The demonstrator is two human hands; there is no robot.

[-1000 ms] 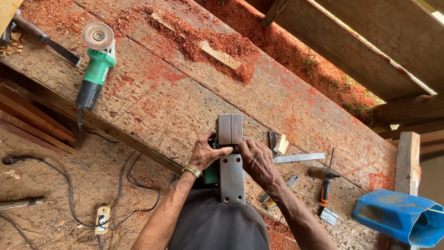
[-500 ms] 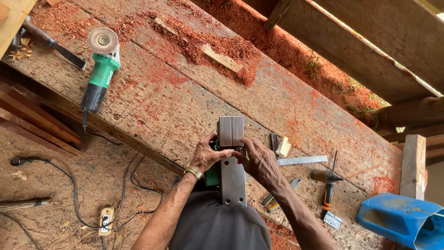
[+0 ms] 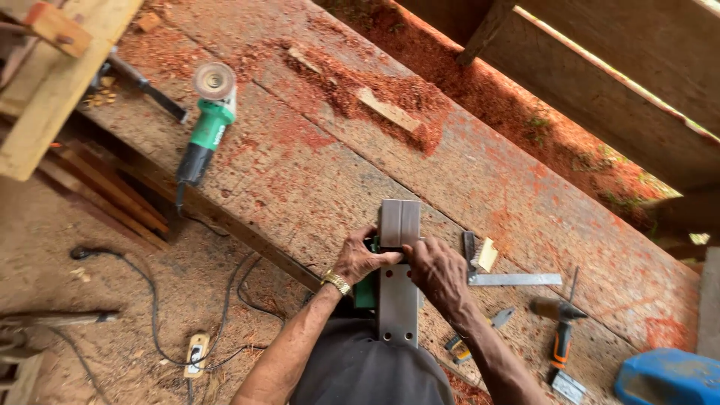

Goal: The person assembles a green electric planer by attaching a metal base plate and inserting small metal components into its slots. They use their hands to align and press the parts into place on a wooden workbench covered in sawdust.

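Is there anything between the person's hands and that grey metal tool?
Nothing visible. The left hand and right hand both rest directly on the upturned planer, meeting at its middle.

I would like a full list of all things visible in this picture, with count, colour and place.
electric planer: one, grey sole up, green body, under both hands
angle grinder: one, green and black, upper left on plank
wooden plank: one, covered in red sawdust, centre
wood offcut: one, pale, in sawdust pile at top
metal square: one, silver, right of hands
screwdriver: one, orange and black, lower right
blue object: one, bottom right corner
power strip: one, white, on ground
left hand: on planer
right hand: on planer
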